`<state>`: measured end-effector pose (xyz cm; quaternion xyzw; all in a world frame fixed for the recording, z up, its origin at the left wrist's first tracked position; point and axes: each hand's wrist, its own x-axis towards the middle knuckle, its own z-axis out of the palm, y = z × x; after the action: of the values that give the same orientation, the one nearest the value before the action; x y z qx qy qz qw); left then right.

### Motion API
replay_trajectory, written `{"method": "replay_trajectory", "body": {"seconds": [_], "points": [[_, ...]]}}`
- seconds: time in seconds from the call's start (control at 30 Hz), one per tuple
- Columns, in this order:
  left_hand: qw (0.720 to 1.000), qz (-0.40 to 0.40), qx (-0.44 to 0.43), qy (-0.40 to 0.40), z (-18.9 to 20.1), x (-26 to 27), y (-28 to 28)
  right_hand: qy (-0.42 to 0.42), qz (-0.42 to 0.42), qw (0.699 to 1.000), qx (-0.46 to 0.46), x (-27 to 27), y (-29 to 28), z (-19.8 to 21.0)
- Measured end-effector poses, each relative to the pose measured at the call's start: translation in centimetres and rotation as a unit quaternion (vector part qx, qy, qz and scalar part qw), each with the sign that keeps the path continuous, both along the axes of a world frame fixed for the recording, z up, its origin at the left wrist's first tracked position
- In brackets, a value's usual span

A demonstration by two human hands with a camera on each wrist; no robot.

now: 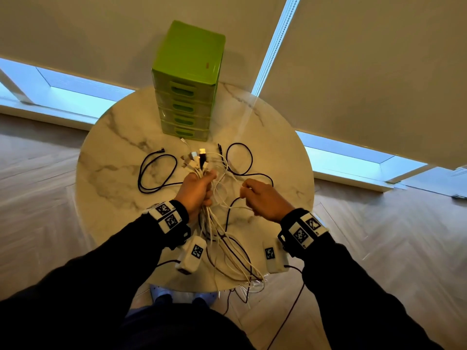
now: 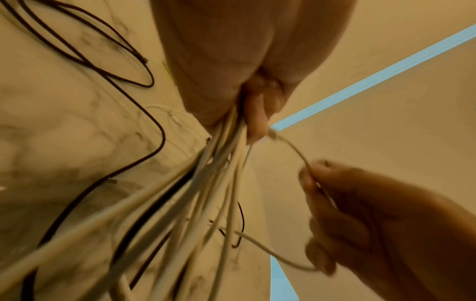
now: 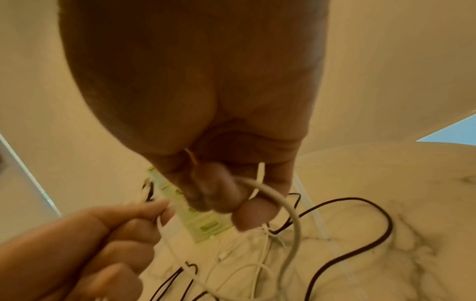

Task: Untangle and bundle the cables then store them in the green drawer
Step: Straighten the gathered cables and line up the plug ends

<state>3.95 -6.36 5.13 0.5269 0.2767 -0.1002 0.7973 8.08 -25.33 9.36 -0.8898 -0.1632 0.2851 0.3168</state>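
My left hand (image 1: 199, 189) grips a bunch of cables (image 1: 214, 218), mostly white with a black one among them; their plugs (image 1: 198, 159) fan out above the fist. The loose ends hang tangled over the table's near edge (image 1: 240, 271). My right hand (image 1: 262, 198) pinches a single white cable (image 3: 288, 205) a little to the right of the bunch; in the left wrist view that cable (image 2: 296, 148) arcs from the left hand's fingers (image 2: 255, 118) to the right hand (image 2: 360, 213). The green drawer unit (image 1: 188, 82) stands at the table's far side, all drawers closed.
Two black cables lie looped on the round marble table (image 1: 113, 157), one on the left (image 1: 156, 173) and one on the right (image 1: 240, 160). Window blinds hang behind the table. Wooden floor surrounds it, and shoes (image 1: 182, 296) show below the near edge.
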Motion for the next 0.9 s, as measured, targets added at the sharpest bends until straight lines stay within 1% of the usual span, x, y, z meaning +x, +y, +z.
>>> {"method": "replay_trajectory", "body": {"seconds": [0.07, 0.1, 0.13, 0.2, 0.23, 0.3, 0.33, 0.37, 0.4, 0.47, 0.57, 0.63, 0.7, 0.9], "points": [[0.999, 0.039, -0.008, 0.014, -0.4, 0.3, 0.9, -0.024, -0.076, 0.996, -0.030, 0.8, -1.6, -0.5], [0.999, 0.046, -0.013, 0.019, -0.5, 0.3, 1.2, -0.034, -0.129, 0.991, -0.026, 1.2, -2.4, -0.8], [0.998, 0.048, -0.015, 0.022, -0.5, 0.4, 1.4, -0.041, -0.192, 0.980, 0.004, 1.4, -3.1, -1.0], [0.998, 0.046, -0.008, 0.031, -0.6, 0.5, 1.3, -0.059, -0.297, 0.948, 0.099, 1.7, -3.8, -0.7], [0.998, 0.047, 0.001, 0.037, -0.6, 0.6, 1.1, -0.075, -0.325, 0.931, 0.149, 1.8, -3.7, -0.2], [0.997, 0.050, 0.013, 0.050, -0.7, 0.8, 0.6, -0.114, -0.345, 0.901, 0.238, 1.7, -2.9, 1.5], [0.997, 0.046, 0.016, 0.053, -0.7, 0.9, 0.5, -0.134, -0.343, 0.890, 0.269, 1.6, -2.3, 2.2], [0.998, 0.037, 0.014, 0.050, -0.5, 0.9, 0.4, -0.149, -0.331, 0.887, 0.286, 1.6, -1.7, 2.8], [0.999, 0.021, 0.007, 0.043, -0.2, 0.8, 0.3, -0.159, -0.309, 0.891, 0.292, 1.5, -1.1, 3.3], [1.000, -0.009, -0.027, 0.010, 0.7, 0.6, 0.4, -0.167, -0.234, 0.917, 0.275, 1.0, 0.1, 3.4], [0.995, -0.021, -0.089, -0.046, 1.8, 0.5, 0.5, -0.182, -0.113, 0.955, 0.207, -0.5, 1.7, 2.3], [0.991, -0.011, -0.116, -0.065, 2.2, 0.5, 0.4, -0.179, -0.057, 0.968, 0.169, -1.7, 2.8, 1.4], [0.987, -0.003, -0.135, -0.084, 2.4, 0.4, 0.4, -0.175, -0.029, 0.972, 0.155, -2.7, 3.7, 0.6], [0.990, -0.024, -0.065, -0.122, 2.5, -0.1, 0.8, -0.169, 0.007, 0.979, 0.113, -3.3, 5.3, -0.7]]}}
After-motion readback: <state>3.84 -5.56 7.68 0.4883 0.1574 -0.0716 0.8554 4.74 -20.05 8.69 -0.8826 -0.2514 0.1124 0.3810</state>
